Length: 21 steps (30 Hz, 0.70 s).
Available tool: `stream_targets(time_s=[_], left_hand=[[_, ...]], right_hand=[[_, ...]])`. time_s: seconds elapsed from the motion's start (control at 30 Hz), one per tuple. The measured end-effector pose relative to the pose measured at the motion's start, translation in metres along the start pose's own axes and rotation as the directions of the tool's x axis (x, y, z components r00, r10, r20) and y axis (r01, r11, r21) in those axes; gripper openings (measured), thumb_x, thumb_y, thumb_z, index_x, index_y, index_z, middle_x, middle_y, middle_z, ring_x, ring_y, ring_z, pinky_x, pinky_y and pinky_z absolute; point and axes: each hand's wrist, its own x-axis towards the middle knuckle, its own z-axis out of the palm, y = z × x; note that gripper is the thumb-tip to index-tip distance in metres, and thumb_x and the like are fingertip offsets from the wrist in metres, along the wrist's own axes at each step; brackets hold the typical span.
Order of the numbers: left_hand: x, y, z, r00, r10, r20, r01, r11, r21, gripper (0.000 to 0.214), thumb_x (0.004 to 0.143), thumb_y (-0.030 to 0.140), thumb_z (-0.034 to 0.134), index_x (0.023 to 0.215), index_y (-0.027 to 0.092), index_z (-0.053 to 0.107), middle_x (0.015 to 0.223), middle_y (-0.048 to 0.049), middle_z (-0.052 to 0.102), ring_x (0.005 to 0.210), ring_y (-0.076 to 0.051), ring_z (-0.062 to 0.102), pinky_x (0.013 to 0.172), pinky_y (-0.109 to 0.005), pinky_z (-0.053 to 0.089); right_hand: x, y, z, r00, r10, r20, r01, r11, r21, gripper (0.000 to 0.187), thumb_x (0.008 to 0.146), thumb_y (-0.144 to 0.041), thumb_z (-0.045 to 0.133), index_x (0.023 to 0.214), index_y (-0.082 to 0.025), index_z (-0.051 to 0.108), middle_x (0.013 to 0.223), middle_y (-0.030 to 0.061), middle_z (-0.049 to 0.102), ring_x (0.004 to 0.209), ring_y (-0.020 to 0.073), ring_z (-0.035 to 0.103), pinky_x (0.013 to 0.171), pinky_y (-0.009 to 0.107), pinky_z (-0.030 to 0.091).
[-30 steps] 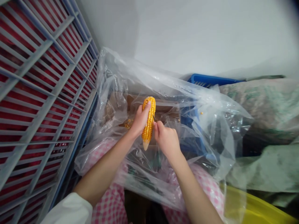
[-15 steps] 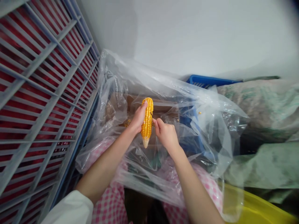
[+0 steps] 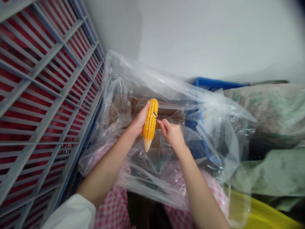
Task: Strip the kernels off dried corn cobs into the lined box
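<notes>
My left hand is closed around the left side of a yellow corn cob, its pale pointed tip facing down toward me. My right hand pinches a thin dark pick-like tool; the tool's tip touches the kernels on the cob's right side, and its handle is mostly hidden in the fingers. Below both hands a clear plastic sheet is spread over a cardboard box and across my lap. Small loose yellow bits lie on the plastic, among them a kernel.
A tall grey slatted crate with red contents rises close on the left. To the right are a blue basket, a pale sack and a yellow basin. A white wall stands behind.
The cob has tilted, its top leaning further right. The dark tool now lies across the kernels and more of it shows. The whole view has shifted slightly.
</notes>
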Motion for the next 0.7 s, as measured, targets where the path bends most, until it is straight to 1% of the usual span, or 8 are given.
stream_targets(time_s=[0.1, 0.17, 0.3, 0.43, 0.6, 0.63, 0.67, 0.7], left_hand=[[-0.005, 0.007, -0.001, 0.982, -0.167, 0.092, 0.177, 0.979, -0.106, 0.047, 0.079, 0.059, 0.037, 0.063, 0.018, 0.055, 0.045, -0.0022, 0.052, 0.039, -0.012, 0.049, 0.041, -0.024, 0.041], [-0.008, 0.013, -0.003, 0.963, -0.22, 0.155, 0.242, 0.96, -0.139, 0.049, 0.078, 0.06, 0.037, 0.061, 0.017, 0.054, 0.044, -0.0028, 0.052, 0.039, -0.011, 0.049, 0.042, -0.024, 0.043], [-0.015, 0.023, -0.004, 0.888, -0.317, 0.331, 0.379, 0.915, -0.138, 0.049, 0.082, 0.056, 0.034, 0.066, 0.015, 0.055, 0.045, -0.0029, 0.051, 0.039, -0.011, 0.049, 0.04, -0.023, 0.043], [-0.019, 0.029, -0.003, 0.818, -0.386, 0.426, 0.473, 0.873, -0.116, 0.05, 0.085, 0.051, 0.029, 0.07, 0.014, 0.057, 0.043, -0.0018, 0.047, 0.037, -0.01, 0.045, 0.036, -0.02, 0.037], [-0.016, 0.03, -0.006, 0.639, -0.493, 0.59, 0.579, 0.813, 0.052, 0.056, 0.083, 0.058, 0.028, 0.082, 0.012, 0.06, 0.042, -0.0001, 0.043, 0.034, -0.009, 0.039, 0.032, -0.019, 0.03], [-0.015, 0.029, -0.007, 0.634, -0.479, 0.607, 0.562, 0.825, 0.064, 0.056, 0.082, 0.058, 0.028, 0.084, 0.012, 0.06, 0.043, -0.0001, 0.044, 0.035, -0.009, 0.04, 0.032, -0.019, 0.031], [-0.014, 0.027, -0.007, 0.666, -0.443, 0.6, 0.523, 0.851, 0.048, 0.056, 0.082, 0.058, 0.028, 0.084, 0.012, 0.059, 0.044, -0.0003, 0.045, 0.035, -0.01, 0.042, 0.033, -0.02, 0.032], [-0.013, 0.024, -0.006, 0.735, -0.383, 0.56, 0.46, 0.888, 0.005, 0.054, 0.082, 0.058, 0.03, 0.083, 0.013, 0.059, 0.046, -0.0007, 0.047, 0.037, -0.01, 0.044, 0.034, -0.02, 0.034]], right_hand=[[0.001, 0.004, -0.003, 1.0, -0.014, -0.023, 0.013, 1.0, -0.025, 0.044, 0.093, -0.038, 0.026, 0.069, -0.017, 0.055, 0.051, 0.0007, 0.056, 0.046, 0.009, 0.048, 0.049, 0.022, 0.022], [0.002, 0.008, -0.008, 0.998, -0.025, -0.051, 0.022, 0.998, -0.06, 0.046, 0.093, -0.041, 0.026, 0.069, -0.017, 0.056, 0.052, 0.0012, 0.055, 0.047, 0.0093, 0.048, 0.05, 0.022, 0.022], [0.005, 0.015, -0.025, 0.995, -0.06, -0.078, 0.057, 0.997, -0.045, 0.047, 0.092, -0.044, 0.028, 0.069, -0.017, 0.059, 0.056, 0.0022, 0.058, 0.052, 0.0101, 0.051, 0.053, 0.022, 0.026], [0.004, 0.019, -0.043, 0.997, -0.057, -0.048, 0.06, 0.995, 0.077, 0.043, 0.09, -0.045, 0.034, 0.073, -0.017, 0.062, 0.059, 0.0019, 0.06, 0.054, 0.0103, 0.053, 0.055, 0.021, 0.03], [0.0, 0.025, -0.056, 1.0, 0.003, 0.002, -0.003, 0.944, 0.331, 0.039, 0.088, -0.046, 0.039, 0.074, -0.018, 0.063, 0.062, -0.0008, 0.059, 0.055, 0.0093, 0.051, 0.056, 0.019, 0.033], [-0.001, 0.026, -0.057, 1.0, 0.026, 0.013, -0.029, 0.924, 0.381, 0.039, 0.087, -0.046, 0.039, 0.072, -0.018, 0.062, 0.06, -0.0014, 0.057, 0.054, 0.0091, 0.049, 0.055, 0.019, 0.033], [-0.001, 0.027, -0.058, 0.998, 0.056, 0.028, -0.062, 0.903, 0.424, 0.04, 0.086, -0.047, 0.04, 0.07, -0.018, 0.061, 0.057, -0.002, 0.055, 0.052, 0.0087, 0.047, 0.054, 0.02, 0.033], [-0.001, 0.028, -0.059, 0.995, 0.093, 0.046, -0.104, 0.882, 0.46, 0.04, 0.085, -0.048, 0.042, 0.067, -0.018, 0.06, 0.054, -0.0027, 0.051, 0.05, 0.0083, 0.044, 0.052, 0.02, 0.032]])
